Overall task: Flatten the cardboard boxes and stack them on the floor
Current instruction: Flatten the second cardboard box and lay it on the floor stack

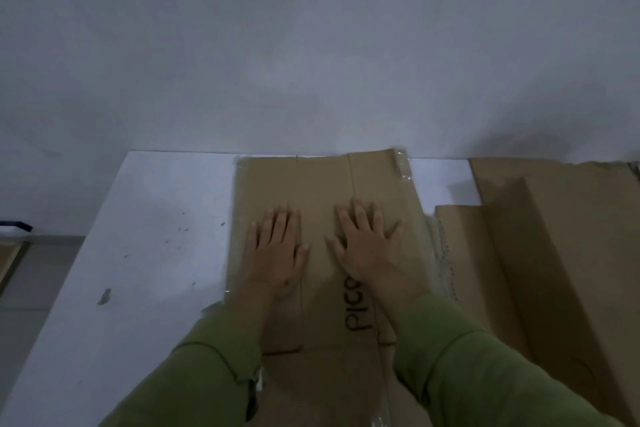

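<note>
A flattened brown cardboard box (325,184) lies on a white table (145,218), with black lettering near its middle and clear tape at its far right corner. My left hand (277,246) presses flat on the box's left half, fingers straight and spread. Palm down, my right hand (367,243) presses on the right half, just beside the left one. Both arms wear green sleeves.
More brown cardboard boxes (540,239) stand at the right, against the flattened one, still partly upright. A white wall (311,45) rises right behind the table. The table's left edge drops to a grey floor (31,281).
</note>
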`<state>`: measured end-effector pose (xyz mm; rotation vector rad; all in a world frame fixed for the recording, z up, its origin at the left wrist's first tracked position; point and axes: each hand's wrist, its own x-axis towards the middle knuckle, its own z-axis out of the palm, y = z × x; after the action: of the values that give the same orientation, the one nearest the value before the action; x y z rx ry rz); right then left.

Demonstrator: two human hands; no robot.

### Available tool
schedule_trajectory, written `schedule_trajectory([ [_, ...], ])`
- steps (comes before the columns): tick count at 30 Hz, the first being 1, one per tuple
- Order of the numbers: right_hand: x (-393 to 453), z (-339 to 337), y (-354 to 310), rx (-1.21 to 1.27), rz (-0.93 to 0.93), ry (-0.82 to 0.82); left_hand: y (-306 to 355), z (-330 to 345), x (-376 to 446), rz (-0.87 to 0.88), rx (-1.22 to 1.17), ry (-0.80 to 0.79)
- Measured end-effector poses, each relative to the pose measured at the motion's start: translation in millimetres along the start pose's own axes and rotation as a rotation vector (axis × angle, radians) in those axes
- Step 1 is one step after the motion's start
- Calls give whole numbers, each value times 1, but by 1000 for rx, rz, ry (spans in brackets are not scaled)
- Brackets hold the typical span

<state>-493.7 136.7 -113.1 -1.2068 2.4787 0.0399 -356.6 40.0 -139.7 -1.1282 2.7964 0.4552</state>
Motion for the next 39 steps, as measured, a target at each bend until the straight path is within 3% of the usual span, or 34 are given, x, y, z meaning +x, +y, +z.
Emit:
schedule_trajectory([
  [7, 37, -10, -4, 86, 28, 1, 9, -7, 44, -43, 32, 17],
  [12, 29, -12, -1, 94, 2, -23, 13, -17, 36, -58, -14, -75],
  [20, -70, 29, 10, 65, -57, 19, 33, 18, -83, -3, 66, -49],
  [23, -108, 55, 14, 29, -31, 146, 35, 32, -118, -44, 100, -56],
  [26, -125, 74, 17, 10, 2, 224, 34, 32, -128, -43, 130, -82],
  [39, -131, 63, 20, 21, -60, 241, 43, 19, -136, -62, 112, -135],
])
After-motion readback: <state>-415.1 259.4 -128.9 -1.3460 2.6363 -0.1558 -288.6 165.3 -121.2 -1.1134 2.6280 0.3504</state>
